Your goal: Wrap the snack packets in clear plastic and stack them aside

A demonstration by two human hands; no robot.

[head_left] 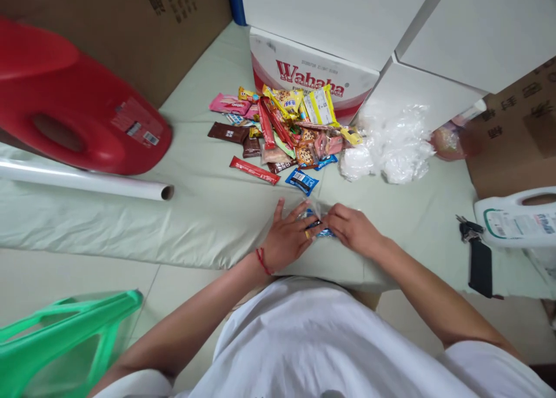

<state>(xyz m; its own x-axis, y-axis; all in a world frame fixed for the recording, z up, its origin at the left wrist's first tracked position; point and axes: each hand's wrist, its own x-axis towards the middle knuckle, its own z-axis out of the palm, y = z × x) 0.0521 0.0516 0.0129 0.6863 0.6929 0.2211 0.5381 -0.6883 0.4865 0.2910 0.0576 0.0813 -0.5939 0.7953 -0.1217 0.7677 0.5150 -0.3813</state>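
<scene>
Clear plastic bag (318, 208): near edge of table (204, 212), 5 o'clock from snack pile (266, 126). Left hand (287, 236) palm-down on it, fingers spread. Right hand (353, 227) pinching its 3 o'clock side, thumb and fingers together. Blue wrapping (324, 232) shows through the plastic, mostly covered. From bag: crumpled clear plastic (403, 154) at 2, contents unclear; Wahaha carton (310, 68) at 12; red jug (108, 105) at 10.

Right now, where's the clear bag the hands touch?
Head view, right of centre: the clear bag lies partly under the left hand, pinched by the right hand, in front of the snack pile.
</scene>
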